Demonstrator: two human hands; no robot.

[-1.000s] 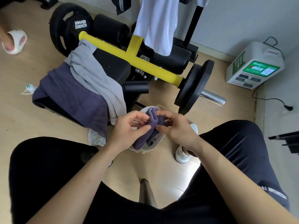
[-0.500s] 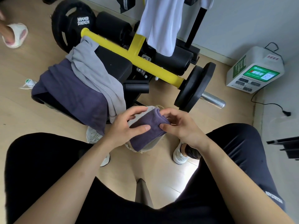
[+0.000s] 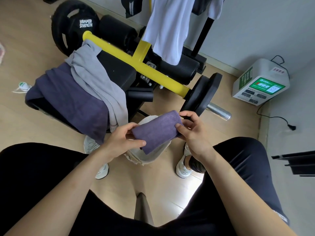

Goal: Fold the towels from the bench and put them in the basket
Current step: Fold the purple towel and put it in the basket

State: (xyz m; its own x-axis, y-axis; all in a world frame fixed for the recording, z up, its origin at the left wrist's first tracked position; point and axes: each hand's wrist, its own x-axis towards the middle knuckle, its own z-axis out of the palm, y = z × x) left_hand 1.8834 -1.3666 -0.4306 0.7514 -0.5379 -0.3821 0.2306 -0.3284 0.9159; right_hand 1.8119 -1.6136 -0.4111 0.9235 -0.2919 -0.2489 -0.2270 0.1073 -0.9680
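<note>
While both hands work just above the knees, a small purple towel (image 3: 157, 132) sits folded between them, held w/ both grips. Left hand (image 3: 119, 143) pinches the near-left edge, thumb on top, fingers under. Right hand (image 3: 192, 132) clamps the far-right end, thumb and fingertips closed on the fold. Neither grip is released.

Directly below the towel, between the person's shoes, stands the basket (image 3: 150, 157), pale, w/ a soft-looking rim. Towel hangs over its mouth, not yet inside. Basket contents mostly hidden by the towel and hands, so can't tell if anything is already in there.

Further out, the worktop (image 3: 117, 72) (black padded gym bench) carries two more pieces: a big dark purple towel (image 3: 68, 99) draped over the near-left end, and a grey towel (image 3: 95, 82) lying across it, one end trailing down toward the basket. Both unfolded.

Beyond that, a white cloth (image 3: 168, 29) hangs from the rack; possibly another towel, not on the bench itself.

Progress, by my read: one towel folded and about to drop in, at least two left. Early to mid task.
</note>
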